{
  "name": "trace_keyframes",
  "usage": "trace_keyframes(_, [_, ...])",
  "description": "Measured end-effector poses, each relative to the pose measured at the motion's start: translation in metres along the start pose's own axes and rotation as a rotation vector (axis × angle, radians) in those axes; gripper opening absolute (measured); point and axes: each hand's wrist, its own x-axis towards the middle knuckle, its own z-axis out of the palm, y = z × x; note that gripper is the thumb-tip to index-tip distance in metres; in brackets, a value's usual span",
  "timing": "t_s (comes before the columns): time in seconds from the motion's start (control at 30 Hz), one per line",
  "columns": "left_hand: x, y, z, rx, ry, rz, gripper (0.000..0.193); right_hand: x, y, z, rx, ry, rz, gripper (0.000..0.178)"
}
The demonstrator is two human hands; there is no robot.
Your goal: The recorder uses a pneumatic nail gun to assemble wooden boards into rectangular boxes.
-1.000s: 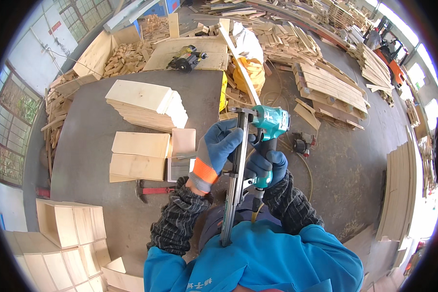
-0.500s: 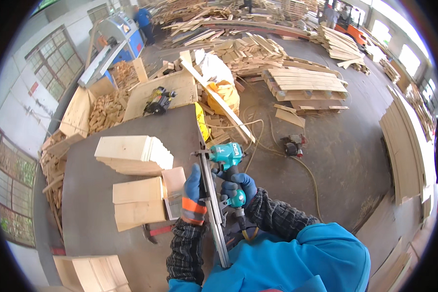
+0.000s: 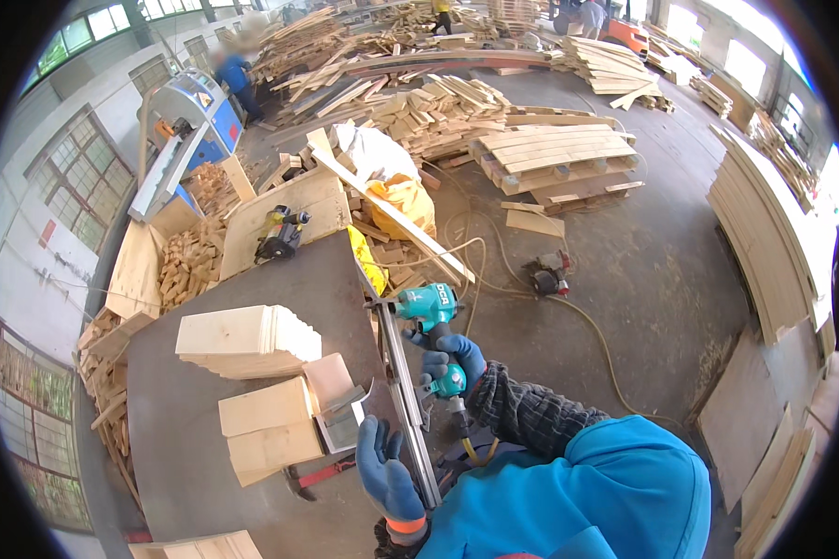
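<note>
My right hand (image 3: 466,354), in a blue glove, is closed around the handle of a teal nail gun (image 3: 427,304). Its long silver magazine (image 3: 405,396) runs back toward my body, and an air hose (image 3: 480,454) joins the handle's lower end. Beside the rear of the magazine is my left hand (image 3: 389,473), gloved in blue with an orange cuff, its fingers stretched out and nothing in them. Just ahead of those fingers lies an open grey-and-white box (image 3: 345,427), its contents not clear. A red-handled hammer (image 3: 324,471) rests on the dark table to the left.
On the table (image 3: 172,424) stand stacks of wooden boards (image 3: 247,340) and shorter pieces (image 3: 268,424). Another power tool (image 3: 280,233) lies on a wooden panel. A red-and-black tool (image 3: 548,275) and hoses are on the floor. Lumber piles surround the area; a person in blue (image 3: 235,79) stands far left.
My left hand has come off the front part of the magazine, moved back toward my body and opened. The nail gun stays in my right hand. The whole view has shifted slightly.
</note>
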Motion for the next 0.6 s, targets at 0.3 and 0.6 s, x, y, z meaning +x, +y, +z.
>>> trace_keyframes(0.3, [-0.034, 0.017, -0.030, -0.011, -0.156, 0.010, 0.092, -0.004, 0.016, 0.024, -0.050, 0.041, 0.015, 0.068])
trace_keyframes(0.6, [-0.068, 0.020, -0.020, 0.221, -0.144, 0.150, 0.070, -0.016, 0.025, 0.017, -0.041, 0.083, 0.022, 0.067])
